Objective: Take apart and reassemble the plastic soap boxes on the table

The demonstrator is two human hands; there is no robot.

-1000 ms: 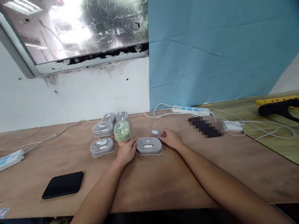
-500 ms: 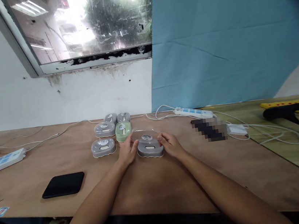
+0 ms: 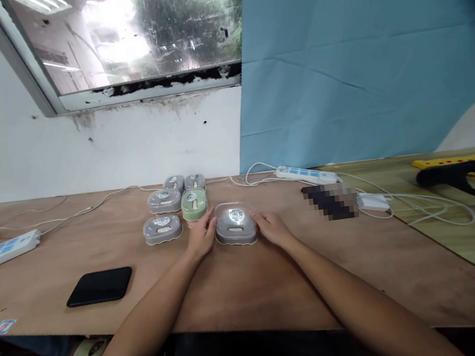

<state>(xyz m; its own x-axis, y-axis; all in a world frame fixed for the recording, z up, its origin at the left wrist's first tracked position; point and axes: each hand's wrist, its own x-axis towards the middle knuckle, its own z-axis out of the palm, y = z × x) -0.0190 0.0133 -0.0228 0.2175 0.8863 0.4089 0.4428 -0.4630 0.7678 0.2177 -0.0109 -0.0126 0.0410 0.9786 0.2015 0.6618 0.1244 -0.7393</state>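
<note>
Between my two hands is a grey oval container [image 3: 236, 236] with a clear cover and a round label on top. My left hand [image 3: 202, 235] grips its left side, thumb and fingers against the clear cover. From the right, my right hand [image 3: 271, 226] holds the opposite side with bent fingers. A green container [image 3: 195, 207] of the same kind stands just beyond my left hand. Farther left lie similar grey containers, one nearer [image 3: 163, 230] and one behind it [image 3: 164, 201]. Two more grey ones, a left one [image 3: 174, 183] and a right one [image 3: 195, 181], sit near the wall.
A black phone [image 3: 99, 286] lies on the brown tabletop [image 3: 252, 293] at the left. Power strips stand at the far left [image 3: 6, 252] and at the back right [image 3: 307, 174], with white cables trailing. A blurred-out dark object [image 3: 328, 202] lies on the right, near a white adapter [image 3: 372, 202].
The whole scene sits slightly higher in the picture. Both hands stay at the sides of the grey container, whose label now catches a bright reflection.
</note>
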